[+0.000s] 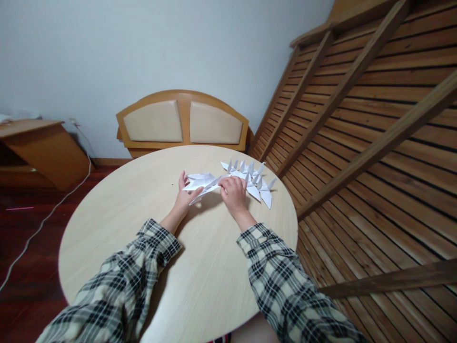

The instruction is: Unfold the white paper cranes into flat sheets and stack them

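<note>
A folded white paper crane [200, 183] is held a little above the round table [117, 214], between my two hands. My left hand [183, 196] grips its left side, with the thumb in front and the fingers behind. At its right end my right hand [233, 193] pinches the paper between thumb and fingers. Just behind and to the right of my right hand stand several finished-looking white paper cranes [264, 191], close together with their points up. My right hand hides part of that group.
Behind the table is a wooden headboard [186, 121] with two cream panels. Wooden slats [357, 143] lean along the right side. A wooden desk [46, 152] is at the left, and a white cable [53, 209] runs over the dark red floor.
</note>
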